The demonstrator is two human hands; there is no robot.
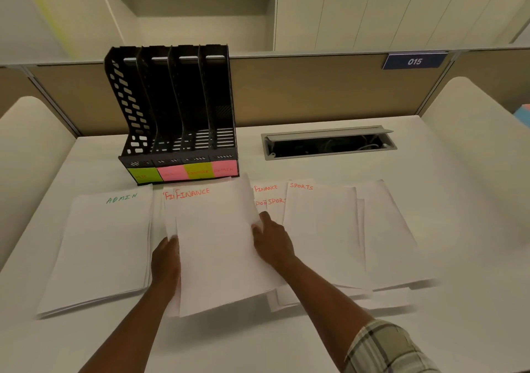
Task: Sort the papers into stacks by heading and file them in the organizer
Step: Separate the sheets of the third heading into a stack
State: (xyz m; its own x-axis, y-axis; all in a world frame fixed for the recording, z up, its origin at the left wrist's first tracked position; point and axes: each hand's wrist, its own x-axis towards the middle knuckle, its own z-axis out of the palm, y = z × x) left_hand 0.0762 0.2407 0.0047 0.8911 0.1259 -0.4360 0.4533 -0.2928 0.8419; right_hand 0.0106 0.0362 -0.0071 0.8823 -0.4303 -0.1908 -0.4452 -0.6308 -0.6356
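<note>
Left hand (165, 260) and right hand (272, 243) pinching FINANCE stack (218, 246) edges — fingertips hidden beneath. Organizer (175, 108) labels partly illegible. White desk (430, 189), beige partition (315, 91) — cable hatch (329, 142) open.

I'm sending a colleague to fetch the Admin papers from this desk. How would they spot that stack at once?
Start at the black organizer standing at the back left of the white desk. The ADMIN stack lies in front of it, leftmost of the paper piles. Its heading is in green; the neighbouring headings are red.

Organizer (177, 114) behind three paper stacks — ADMIN (103, 246) left, SPORTS (324, 235) right.
</note>
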